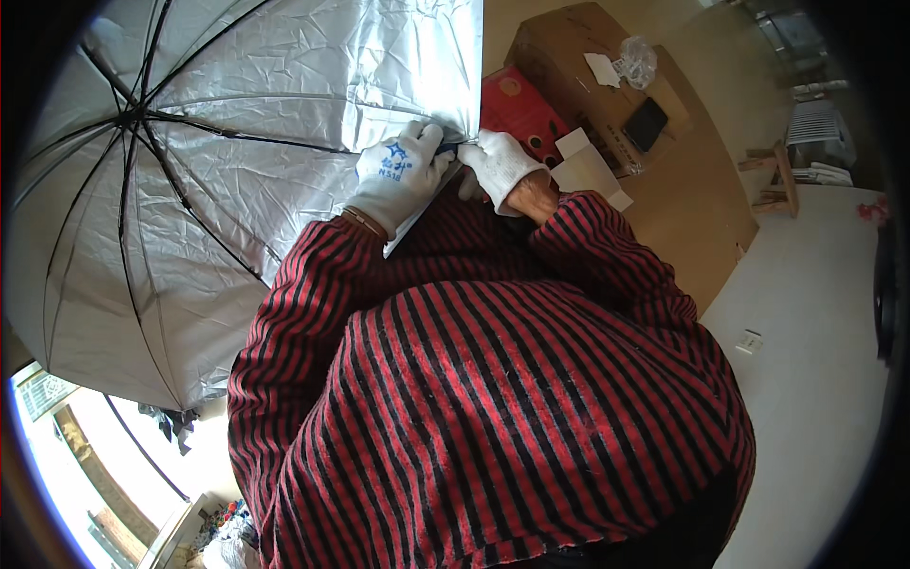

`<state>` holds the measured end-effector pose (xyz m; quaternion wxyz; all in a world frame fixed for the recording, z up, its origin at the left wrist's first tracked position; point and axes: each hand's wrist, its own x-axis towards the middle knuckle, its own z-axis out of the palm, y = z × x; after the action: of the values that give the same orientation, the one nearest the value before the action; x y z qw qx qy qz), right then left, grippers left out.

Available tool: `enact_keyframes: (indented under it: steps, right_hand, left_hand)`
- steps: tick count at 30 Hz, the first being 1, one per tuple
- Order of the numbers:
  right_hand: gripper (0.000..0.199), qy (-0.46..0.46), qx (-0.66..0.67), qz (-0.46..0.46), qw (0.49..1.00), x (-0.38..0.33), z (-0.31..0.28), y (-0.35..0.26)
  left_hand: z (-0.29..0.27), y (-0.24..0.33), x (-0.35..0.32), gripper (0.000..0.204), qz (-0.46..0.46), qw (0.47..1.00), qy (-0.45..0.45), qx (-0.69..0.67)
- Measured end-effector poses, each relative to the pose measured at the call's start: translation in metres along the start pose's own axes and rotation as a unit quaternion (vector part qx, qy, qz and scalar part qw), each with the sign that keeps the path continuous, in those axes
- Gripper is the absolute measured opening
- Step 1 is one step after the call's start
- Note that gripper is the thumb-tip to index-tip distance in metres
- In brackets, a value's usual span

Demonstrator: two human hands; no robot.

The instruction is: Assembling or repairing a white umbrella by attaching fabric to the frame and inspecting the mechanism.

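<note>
An open umbrella [275, 81] with a silver lining and thin black ribs fills the upper left. Its ribs meet at a dark hub [131, 116]. My left hand [393, 180], in a white work glove with blue marks, has its fingers closed around the canopy's edge by the end of a rib. Just to its right, my right hand [502, 169], also in a white glove, pinches the corner of the canopy at the rib's tip. Something dark blue shows between the two hands. The exact grip of the fingertips is partly hidden by the gloves.
Beyond my right hand are a red box [515, 102], a white carton with raised flaps [592, 173] and a brown cardboard box [559, 43]. A dark phone-like slab [646, 124] and a crumpled clear bag [638, 63] lie there. A wooden stool [779, 180] stands far right.
</note>
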<state>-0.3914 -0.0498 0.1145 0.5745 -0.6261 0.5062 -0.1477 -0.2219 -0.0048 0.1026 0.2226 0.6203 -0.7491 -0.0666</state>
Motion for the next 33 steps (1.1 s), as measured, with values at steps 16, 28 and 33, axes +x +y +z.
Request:
enact_keyframes:
  steps: [16, 28, 33]
  right_hand:
    - [0.018, 0.148, -0.517, -0.268, 0.799, 0.015, 0.004, 0.045]
    - [0.030, -0.122, -0.641, -0.218, 0.726, -0.002, -0.023, -0.022]
    - [0.035, -0.145, -0.438, -0.135, 0.877, -0.009, 0.019, -0.111]
  left_hand:
    - [0.010, -0.020, -0.005, 0.023, -0.008, 0.997, -0.076, 0.010]
    - [-0.062, -0.071, -0.102, 0.043, -0.222, 0.946, 0.233, -0.041]
    - [-0.073, -0.115, -0.194, 0.068, -0.478, 0.812, 0.316, 0.110]
